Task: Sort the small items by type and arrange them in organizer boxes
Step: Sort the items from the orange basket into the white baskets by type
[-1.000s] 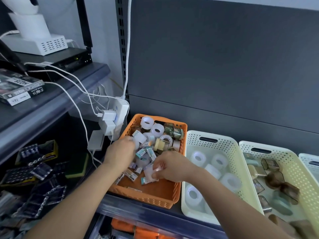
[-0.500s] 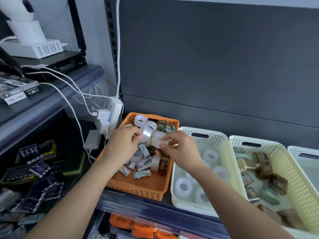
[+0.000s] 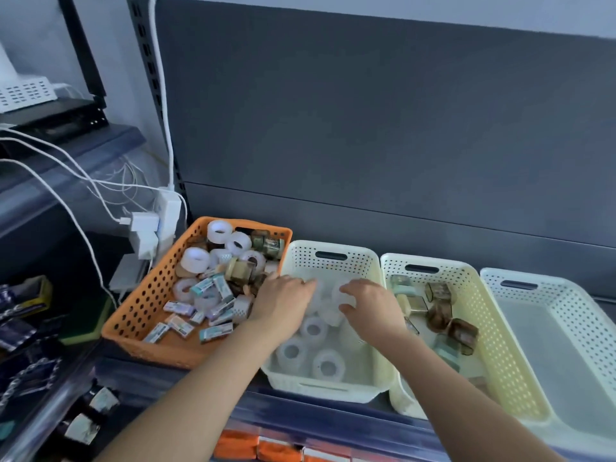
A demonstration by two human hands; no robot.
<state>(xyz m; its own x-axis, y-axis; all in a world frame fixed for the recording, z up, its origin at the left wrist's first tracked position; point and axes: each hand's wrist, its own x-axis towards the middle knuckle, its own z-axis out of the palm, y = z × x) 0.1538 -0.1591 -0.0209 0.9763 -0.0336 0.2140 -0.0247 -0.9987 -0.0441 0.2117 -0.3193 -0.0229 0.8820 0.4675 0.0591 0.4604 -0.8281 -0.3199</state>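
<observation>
An orange basket (image 3: pixel 133 315) on the left holds mixed items: white tape rolls (image 3: pixel 195 260), small boxed erasers (image 3: pixel 216 333) and brownish decorated rolls (image 3: pixel 240 271). To its right stands a white perforated basket (image 3: pixel 333 248) with several white tape rolls (image 3: pixel 328 365) in it. Both my hands hover over the middle of this white basket. My left hand (image 3: pixel 283 303) has a blurred white roll at its fingertips. My right hand (image 3: pixel 371 305) is curled around another white roll (image 3: pixel 343 295). The two rolls nearly touch.
A cream basket (image 3: pixel 466 271) further right contains brown and green items (image 3: pixel 440 315). Beyond it is a pale basket (image 3: pixel 566 295). A white power strip (image 3: pixel 166 211) with plugs and cables hangs left of the orange basket. A dark shelf with packs lies at far left.
Both hands carried white tape rolls rightward from the orange basket to above the white basket. The view shifted to the right.
</observation>
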